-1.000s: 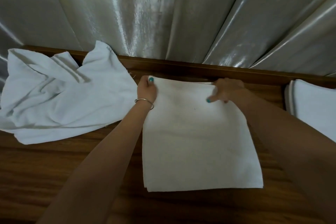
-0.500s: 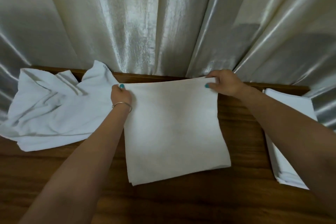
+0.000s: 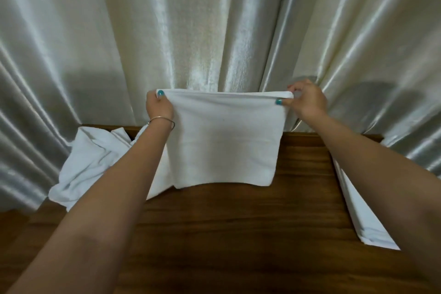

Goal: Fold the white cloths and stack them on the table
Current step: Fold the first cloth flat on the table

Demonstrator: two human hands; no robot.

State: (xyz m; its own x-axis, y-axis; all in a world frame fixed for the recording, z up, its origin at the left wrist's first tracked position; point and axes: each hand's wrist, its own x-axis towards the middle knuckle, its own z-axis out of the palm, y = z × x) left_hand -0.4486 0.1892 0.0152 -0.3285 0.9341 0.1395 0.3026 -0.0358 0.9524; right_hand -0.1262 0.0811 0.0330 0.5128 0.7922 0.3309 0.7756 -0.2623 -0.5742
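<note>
white terry-like fabric, folded into a rectangle, hangs in front of the silvery curtain (image 3: 214, 19): this folded cloth (image 3: 224, 141) is lifted off the wooden table (image 3: 226, 234), its lower edge loose just above the tabletop. it carries no tag or print that can be read, and the other fabrics in view are just as plain.

the left hand (image 3: 158, 107) pinches the cloth's top left corner, thumb with a teal nail laid over the front, a thin metal bangle (image 3: 161, 120) on the wrist. the right hand (image 3: 307, 100) clamps the top right corner between thumb and fingers, knuckles bent, wrist cocked upward. both forearms reach forward and up, well apart, keeping the top edge stretched level between them.

a crumpled heap of unfolded cloths (image 3: 95, 164) lies on the table at the left, partly hidden by the left forearm. a stack of folded cloths (image 3: 365, 219) sits at the right edge, partly behind the right forearm.
</note>
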